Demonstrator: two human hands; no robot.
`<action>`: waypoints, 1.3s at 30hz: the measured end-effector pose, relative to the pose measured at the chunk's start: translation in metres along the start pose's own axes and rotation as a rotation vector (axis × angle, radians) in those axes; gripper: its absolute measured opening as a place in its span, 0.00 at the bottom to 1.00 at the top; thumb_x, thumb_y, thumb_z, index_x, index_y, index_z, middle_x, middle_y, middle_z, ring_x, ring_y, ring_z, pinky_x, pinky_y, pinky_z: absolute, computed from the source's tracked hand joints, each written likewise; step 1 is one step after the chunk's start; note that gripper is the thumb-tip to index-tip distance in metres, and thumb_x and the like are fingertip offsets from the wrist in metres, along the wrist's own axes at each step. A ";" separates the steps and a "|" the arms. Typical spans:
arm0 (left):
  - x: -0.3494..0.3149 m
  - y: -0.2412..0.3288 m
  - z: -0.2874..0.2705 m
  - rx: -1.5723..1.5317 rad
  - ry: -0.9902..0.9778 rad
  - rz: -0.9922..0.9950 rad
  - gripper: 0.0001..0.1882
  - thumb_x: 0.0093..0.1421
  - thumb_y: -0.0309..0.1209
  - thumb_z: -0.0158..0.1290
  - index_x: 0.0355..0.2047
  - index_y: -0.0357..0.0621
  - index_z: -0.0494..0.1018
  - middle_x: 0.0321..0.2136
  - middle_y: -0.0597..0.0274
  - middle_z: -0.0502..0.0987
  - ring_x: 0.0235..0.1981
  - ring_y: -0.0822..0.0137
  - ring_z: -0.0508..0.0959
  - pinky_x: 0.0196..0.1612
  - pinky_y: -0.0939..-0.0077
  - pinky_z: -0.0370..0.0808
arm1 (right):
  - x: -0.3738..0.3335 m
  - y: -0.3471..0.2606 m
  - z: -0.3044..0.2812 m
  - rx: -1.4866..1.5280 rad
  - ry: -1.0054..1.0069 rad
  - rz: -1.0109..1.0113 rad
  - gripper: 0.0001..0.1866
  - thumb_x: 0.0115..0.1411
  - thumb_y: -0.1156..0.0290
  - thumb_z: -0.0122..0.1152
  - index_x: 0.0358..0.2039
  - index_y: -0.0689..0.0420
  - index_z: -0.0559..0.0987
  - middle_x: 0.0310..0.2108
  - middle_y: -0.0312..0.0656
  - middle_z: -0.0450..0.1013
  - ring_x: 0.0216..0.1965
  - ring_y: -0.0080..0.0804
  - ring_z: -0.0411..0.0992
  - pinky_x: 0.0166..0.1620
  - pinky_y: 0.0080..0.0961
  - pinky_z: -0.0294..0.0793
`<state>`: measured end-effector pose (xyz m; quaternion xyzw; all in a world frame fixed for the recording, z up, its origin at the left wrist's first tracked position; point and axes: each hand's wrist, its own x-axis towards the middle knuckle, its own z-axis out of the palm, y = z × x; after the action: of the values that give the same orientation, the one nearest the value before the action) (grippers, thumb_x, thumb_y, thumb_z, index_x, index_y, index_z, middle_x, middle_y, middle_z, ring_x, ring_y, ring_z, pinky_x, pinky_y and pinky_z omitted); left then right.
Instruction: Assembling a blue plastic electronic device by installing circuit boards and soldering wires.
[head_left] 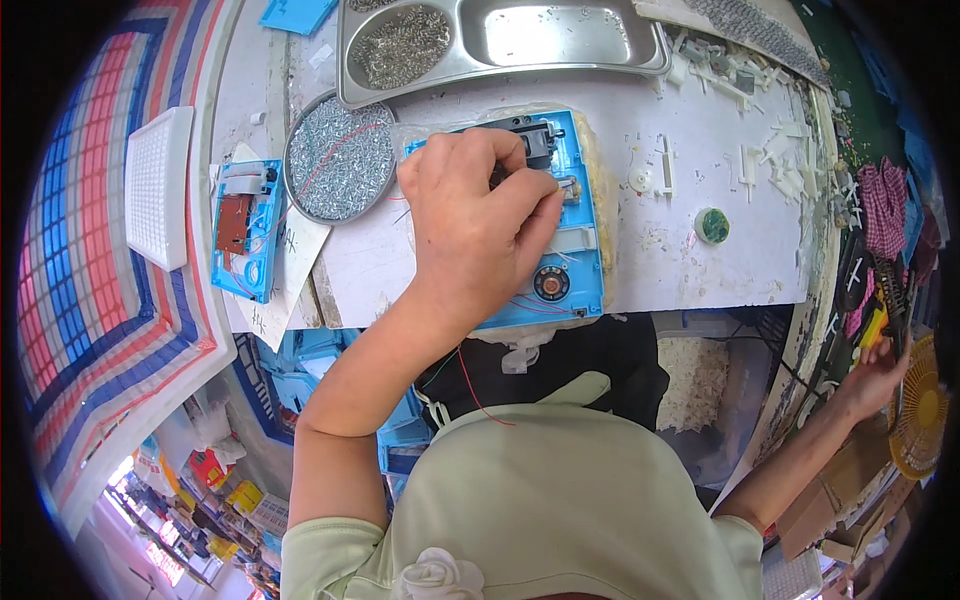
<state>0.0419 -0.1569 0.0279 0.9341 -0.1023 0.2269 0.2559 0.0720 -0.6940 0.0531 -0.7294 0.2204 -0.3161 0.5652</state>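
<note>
My left hand (478, 205) is over a light blue plastic casing (592, 285), its thumb and forefinger pinched together; what they hold, if anything, is hidden. Inside the casing are a round black speaker (551, 284), a black part (541, 146) at the top and a pale flat ribbon (573, 240). Thin red wires trail from the casing's lower end. Stretched out to the far right, my right hand (876, 382) has its fingers curled beside a yellow-handled tool (874, 328) and a dark, slim object. Its grip is too small and dim to make out.
A round dish of small screws (340, 160) stands left of the casing, with a second blue casing (246, 235) beyond it. Behind lies a metal compartment tray (560, 35). White plastic bits (785, 165) and a green-topped round tub (712, 226) are at right.
</note>
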 end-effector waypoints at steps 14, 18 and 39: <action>0.000 -0.001 0.000 0.008 -0.013 -0.005 0.09 0.47 0.27 0.68 0.30 0.50 0.82 0.34 0.67 0.71 0.35 0.63 0.68 0.42 0.64 0.60 | -0.188 -0.030 0.132 0.313 -0.720 -0.259 0.16 0.61 0.62 0.70 0.42 0.57 0.77 0.28 0.38 0.70 0.30 0.29 0.65 0.31 0.27 0.64; -0.002 -0.002 -0.001 -0.015 -0.003 -0.013 0.09 0.46 0.27 0.69 0.29 0.51 0.82 0.35 0.66 0.72 0.36 0.63 0.69 0.43 0.64 0.60 | -0.199 -0.043 0.176 0.329 -1.047 -0.437 0.15 0.60 0.69 0.70 0.44 0.62 0.78 0.22 0.38 0.71 0.23 0.32 0.65 0.28 0.28 0.62; -0.006 -0.002 -0.005 -0.034 -0.035 -0.006 0.11 0.44 0.27 0.69 0.29 0.52 0.82 0.38 0.66 0.72 0.40 0.62 0.70 0.45 0.64 0.60 | -0.209 -0.039 0.194 0.304 -1.087 -0.477 0.13 0.57 0.75 0.69 0.42 0.64 0.79 0.25 0.41 0.73 0.22 0.30 0.67 0.26 0.25 0.63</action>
<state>0.0358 -0.1527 0.0281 0.9338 -0.1079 0.2078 0.2707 0.0617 -0.4092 0.0154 -0.7266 -0.3164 -0.0447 0.6082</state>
